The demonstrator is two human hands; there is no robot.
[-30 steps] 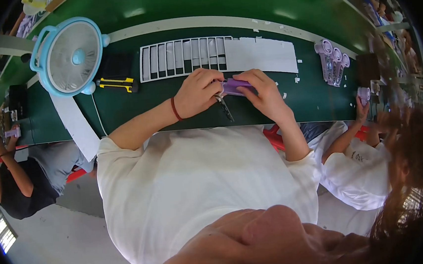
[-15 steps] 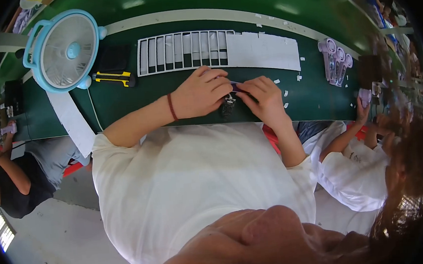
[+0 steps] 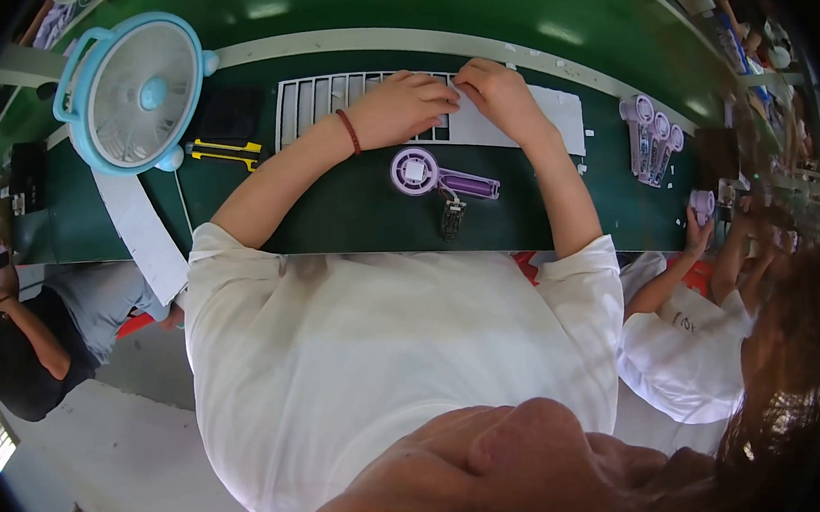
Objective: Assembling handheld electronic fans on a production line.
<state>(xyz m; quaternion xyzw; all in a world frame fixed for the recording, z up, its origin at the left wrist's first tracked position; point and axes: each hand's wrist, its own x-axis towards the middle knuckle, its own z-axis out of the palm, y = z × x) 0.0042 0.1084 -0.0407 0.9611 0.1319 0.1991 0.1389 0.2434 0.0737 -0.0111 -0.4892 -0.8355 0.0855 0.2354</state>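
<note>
A white sheet (image 3: 561,119) lies across the bench, its left part a grid of slots (image 3: 307,110). My left hand (image 3: 410,108) rests on the grid, fingers spread and slightly bent. Beside it, my right hand (image 3: 502,100) pinches at the sheet where the grid meets the plain part; what is between its fingertips is too small to make out. Nearer to me lies a purple handheld fan shell (image 3: 470,186), its round head to the left with a white square in the middle. A small dark circuit board (image 3: 451,220) hangs from it by wires.
A blue round fan (image 3: 142,94) stands at the far left, near a yellow and black utility knife (image 3: 225,153) and a white strip (image 3: 140,215). Several purple fan shells (image 3: 649,141) lie at the right. Co-workers sit on both sides; one holds a purple part (image 3: 703,204).
Both hands have left the purple fan shell, which now lies on the bench, and moved away from me onto the white sheet.
</note>
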